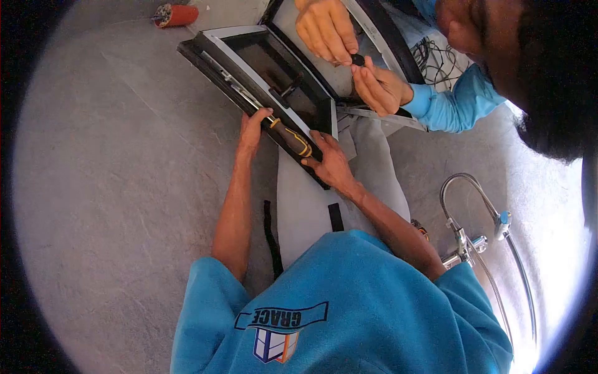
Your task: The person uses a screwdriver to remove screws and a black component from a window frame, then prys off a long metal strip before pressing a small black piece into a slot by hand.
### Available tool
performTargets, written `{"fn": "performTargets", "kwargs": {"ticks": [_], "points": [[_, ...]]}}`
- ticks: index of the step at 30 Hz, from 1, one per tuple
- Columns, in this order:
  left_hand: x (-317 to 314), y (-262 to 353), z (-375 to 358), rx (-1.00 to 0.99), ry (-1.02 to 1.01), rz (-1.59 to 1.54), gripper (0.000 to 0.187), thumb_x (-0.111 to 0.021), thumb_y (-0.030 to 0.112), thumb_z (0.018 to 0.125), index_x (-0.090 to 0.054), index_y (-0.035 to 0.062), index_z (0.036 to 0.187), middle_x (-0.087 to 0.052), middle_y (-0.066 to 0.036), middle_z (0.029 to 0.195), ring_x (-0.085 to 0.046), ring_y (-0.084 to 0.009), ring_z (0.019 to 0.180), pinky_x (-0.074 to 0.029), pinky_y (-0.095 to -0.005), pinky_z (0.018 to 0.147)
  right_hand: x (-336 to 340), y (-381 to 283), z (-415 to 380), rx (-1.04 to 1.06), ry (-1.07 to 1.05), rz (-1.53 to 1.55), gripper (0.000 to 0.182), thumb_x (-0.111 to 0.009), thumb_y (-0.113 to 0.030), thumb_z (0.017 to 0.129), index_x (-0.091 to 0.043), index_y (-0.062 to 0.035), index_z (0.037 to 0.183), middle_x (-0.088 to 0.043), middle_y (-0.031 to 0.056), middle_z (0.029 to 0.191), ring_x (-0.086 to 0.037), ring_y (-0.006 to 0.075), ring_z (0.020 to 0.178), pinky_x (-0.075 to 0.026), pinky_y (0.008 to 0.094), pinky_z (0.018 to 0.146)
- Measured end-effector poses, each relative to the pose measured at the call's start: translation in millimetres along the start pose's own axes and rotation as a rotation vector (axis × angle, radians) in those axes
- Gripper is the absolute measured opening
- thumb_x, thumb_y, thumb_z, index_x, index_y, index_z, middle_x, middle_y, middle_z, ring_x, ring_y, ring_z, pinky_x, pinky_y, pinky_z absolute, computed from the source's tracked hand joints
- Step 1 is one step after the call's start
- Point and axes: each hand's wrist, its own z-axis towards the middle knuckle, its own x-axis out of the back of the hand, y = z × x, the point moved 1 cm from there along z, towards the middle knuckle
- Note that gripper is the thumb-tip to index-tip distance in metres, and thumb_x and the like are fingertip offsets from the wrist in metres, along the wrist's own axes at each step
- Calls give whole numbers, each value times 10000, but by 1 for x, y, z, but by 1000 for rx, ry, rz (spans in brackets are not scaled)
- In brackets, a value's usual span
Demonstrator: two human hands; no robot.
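A dark framed panel [249, 87] with a pale inner edge lies tilted above the grey trouser legs. My left hand [253, 128] grips its lower edge, the thumb beside the shaft of a screwdriver [289, 138] with a black and yellow handle. My right hand [331, 161] holds the panel's near right corner, fingers over the edge by the handle's end. The screwdriver rests along the panel's outer strip. A small black T-shaped part [285, 95] sits inside the frame.
Another person's hands [374, 84] hold a small black piece [357, 60] over a second framed part [386, 43]. A red cylinder [177, 15] lies at the upper left. A metal tap with hoses [464, 243] is at right, and tangled cables [439, 62] lie at the upper right.
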Motion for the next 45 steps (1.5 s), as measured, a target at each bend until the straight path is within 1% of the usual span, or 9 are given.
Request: {"fn": "performTargets", "kwargs": {"ticks": [11,16,31,35,37,40,41,43,45], "points": [[8,-10,13,-65,-23,58,558,-657,278,688,-499,5,1148,-552,-74,1030,-486,-202,985,-344,-330,927,-4,12,0,21,4,-72,620,-662,-236,793,-406,-43,1324,-449,236,1277,-425,410,1189,-368,441,998],[-4,10,-7,-47,3,69,546,-656,272,688,-506,7,1141,-558,-67,1023,-497,-198,970,-356,-316,915,-6,22,-2,173,112,-132,502,-575,-144,835,-441,-80,1315,-506,225,1129,-493,401,1032,-416,456,915],[-1,7,-2,-29,-33,74,525,-688,279,662,-509,11,1077,-553,-74,1001,-496,-200,960,-363,-319,900,-10,25,-3,143,123,-35,491,-575,-181,850,-448,-144,1323,-512,229,1100,-509,395,1022,-442,448,869],[-4,7,-7,16,63,35,538,-694,269,650,-501,-14,1065,-552,-84,990,-495,-199,962,-352,-311,911,-4,24,4,104,135,-15,422,-575,-187,860,-506,-131,1272,-549,222,1079,-531,393,993,-448,433,862],[-7,11,-9,28,87,19,544,-695,268,647,-498,-21,1064,-552,-85,989,-494,-199,962,-349,-306,914,6,26,22,-27,44,266,316,-570,-193,876,-583,-102,1178,-608,191,1053,-572,356,974,-454,399,857],[-3,4,-2,42,89,14,511,-690,254,652,-515,-8,1054,-561,-82,979,-505,-200,943,-365,-306,896,18,13,52,31,123,384,249,-558,-207,894,-631,-79,1094,-642,155,1046,-602,307,970,-455,372,857],[1,-3,4,13,44,-27,472,-686,243,657,-533,-1,1031,-566,-77,962,-513,-198,923,-377,-309,880,20,5,58,28,123,388,249,-558,-207,894,-631,-79,1094,-642,155,1046,-602,307,970,-455,372,857],[2,-3,7,-17,0,-61,433,-682,232,662,-551,6,1007,-571,-73,944,-522,-196,903,-388,-312,864,17,-4,69,-27,71,443,237,-563,-189,901,-625,-75,1099,-659,109,1013,-607,182,931,-448,288,827],[-3,0,5,-47,-34,-39,442,-675,322,643,-579,48,976,-557,-75,893,-516,-213,860,-384,-358,818,6,-2,76,-11,86,461,231,-558,-188,904,-630,-78,1093,-658,107,1004,-606,189,919,-445,288,822]]}}
